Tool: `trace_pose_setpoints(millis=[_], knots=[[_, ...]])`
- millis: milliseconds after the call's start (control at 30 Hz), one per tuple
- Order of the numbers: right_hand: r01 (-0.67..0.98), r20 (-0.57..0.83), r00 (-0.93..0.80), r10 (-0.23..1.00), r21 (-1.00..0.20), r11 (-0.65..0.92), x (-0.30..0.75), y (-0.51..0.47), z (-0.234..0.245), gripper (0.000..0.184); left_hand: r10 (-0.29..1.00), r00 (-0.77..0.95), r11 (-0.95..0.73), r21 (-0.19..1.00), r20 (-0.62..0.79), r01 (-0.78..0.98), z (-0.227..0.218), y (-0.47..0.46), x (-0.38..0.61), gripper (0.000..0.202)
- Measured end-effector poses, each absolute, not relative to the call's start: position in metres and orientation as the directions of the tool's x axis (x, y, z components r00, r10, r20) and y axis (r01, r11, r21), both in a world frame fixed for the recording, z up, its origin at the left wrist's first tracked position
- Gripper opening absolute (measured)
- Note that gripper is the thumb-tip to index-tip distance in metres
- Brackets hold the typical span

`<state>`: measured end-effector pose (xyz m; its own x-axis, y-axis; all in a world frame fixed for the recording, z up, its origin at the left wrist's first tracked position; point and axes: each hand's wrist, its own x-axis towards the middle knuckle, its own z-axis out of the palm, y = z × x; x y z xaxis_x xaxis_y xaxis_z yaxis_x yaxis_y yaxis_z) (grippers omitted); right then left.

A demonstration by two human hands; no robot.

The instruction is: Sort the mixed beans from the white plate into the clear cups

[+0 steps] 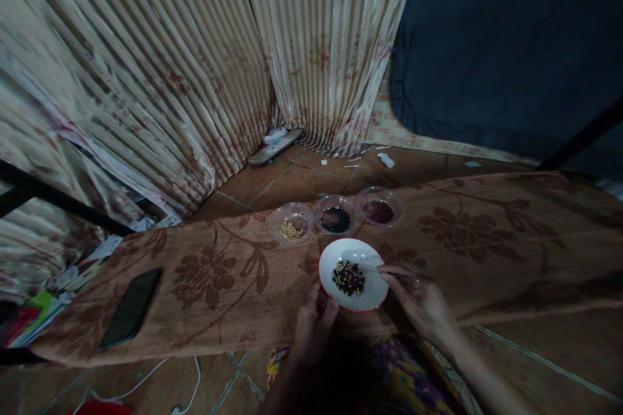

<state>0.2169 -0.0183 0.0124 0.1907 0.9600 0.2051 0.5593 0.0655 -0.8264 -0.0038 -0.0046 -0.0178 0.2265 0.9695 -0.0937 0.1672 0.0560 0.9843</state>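
A white bowl (372, 295) with a red rim holds a mix of dark, yellow and reddish beans (348, 277). My left hand (314, 324) grips its near left edge, with the thumb at the rim. My right hand (418, 298) is closed around a thin metal spoon (368, 268), which reaches into the bowl from the right; its tip is hard to make out. Just beyond stand three clear plastic cups in a row: one with yellow beans (291, 231), one with black beans (335, 220), one with dark red beans (378, 211).
A brown flower-patterned cloth (233, 298) covers the long narrow table. On its left lies a dark phone (131, 308). Beyond the far edge are a skateboard (275, 147) and paper scraps (386, 160) on the tiled floor, before striped curtains (195, 78). A white cable (195, 379) lies below.
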Motion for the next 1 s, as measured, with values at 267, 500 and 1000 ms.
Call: trace_pose_setpoints(millis=[267, 500, 1000], knots=[[0.385, 0.268, 0.199, 0.943, -0.906, 0.177, 0.196, 0.033, 0.046, 0.028, 0.956, 0.28, 0.055, 0.991, -0.088, 0.124, -0.018, -0.005, -0.006, 0.05], [0.334, 0.363, 0.039, 0.931, -0.883, 0.33, 0.144, 0.114, 0.059, 0.029, 0.968, 0.239, 0.085, 0.996, -0.076, -0.029, -0.031, -0.004, -0.001, 0.057], [0.351, 0.117, 0.246, 0.962, -0.936, 0.024, 0.23, 0.001, 0.017, 0.033, 0.962, 0.261, 0.066, 0.995, -0.084, 0.075, -0.029, -0.005, -0.007, 0.047]])
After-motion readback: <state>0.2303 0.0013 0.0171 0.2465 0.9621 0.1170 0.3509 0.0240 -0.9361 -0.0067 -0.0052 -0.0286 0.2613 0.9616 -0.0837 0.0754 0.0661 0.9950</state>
